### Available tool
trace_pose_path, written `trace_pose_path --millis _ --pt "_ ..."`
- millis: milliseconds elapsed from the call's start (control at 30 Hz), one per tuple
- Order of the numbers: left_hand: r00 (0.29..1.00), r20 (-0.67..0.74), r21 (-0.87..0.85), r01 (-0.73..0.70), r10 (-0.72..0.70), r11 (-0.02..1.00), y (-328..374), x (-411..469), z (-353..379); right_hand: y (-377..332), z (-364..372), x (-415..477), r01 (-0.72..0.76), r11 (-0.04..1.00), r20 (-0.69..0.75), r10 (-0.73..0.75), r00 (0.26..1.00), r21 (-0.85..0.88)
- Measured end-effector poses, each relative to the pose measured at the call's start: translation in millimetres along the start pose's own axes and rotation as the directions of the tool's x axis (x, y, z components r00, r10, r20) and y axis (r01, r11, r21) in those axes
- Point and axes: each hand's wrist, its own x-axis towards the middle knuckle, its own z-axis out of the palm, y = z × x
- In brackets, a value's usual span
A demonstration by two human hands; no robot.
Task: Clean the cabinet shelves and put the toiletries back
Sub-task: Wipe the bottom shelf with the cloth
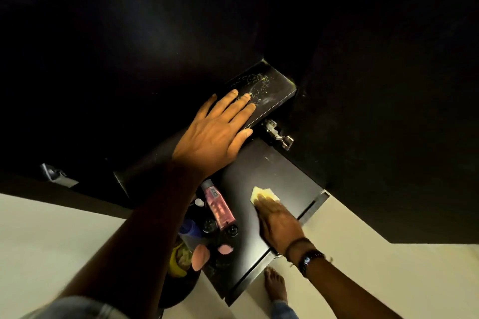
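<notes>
My left hand [217, 129] lies flat with straight fingers on the upper black cabinet shelf [269, 88], whose surface shows dusty specks. My right hand [278, 223] presses a pale yellow cloth [263, 193] flat onto the lower black shelf [272, 171]. On the left part of that lower shelf stand toiletries: a pink tube [217, 204], a small white-capped bottle [199, 202], a blue bottle [190, 229], dark round caps [230, 230] and pink items [225, 249].
A metal door hinge [278, 134] sits at the cabinet's right wall between the shelves; another hinge [55, 175] shows at left. The open black door [388, 137] stands at right. A yellow container [178, 259] sits low left. My bare foot [276, 283] is on the white floor.
</notes>
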Motion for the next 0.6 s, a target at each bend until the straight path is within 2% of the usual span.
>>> trace_pose_path --millis 167,267,433,600 --pt "1.0 0.004 0.007 0.005 -0.005 1.0 0 -1 -1 71 -30 6 -0.184 0.982 -0.068 0.181 0.981 -0.044" --pt "1.0 0.0 0.011 0.009 -0.009 1.0 -1 -1 -2 67 -44 44 -0.21 0.976 -0.064 0.207 0.976 -0.051" --pt "1.0 0.013 0.01 0.018 -0.018 1.0 -1 -2 -4 16 -18 57 -0.175 0.984 -0.054 0.177 0.983 0.042" --pt "0.999 0.02 0.005 0.036 -0.036 0.999 1 -2 -6 -12 4 -6 0.031 0.997 -0.048 -0.028 0.998 0.065"
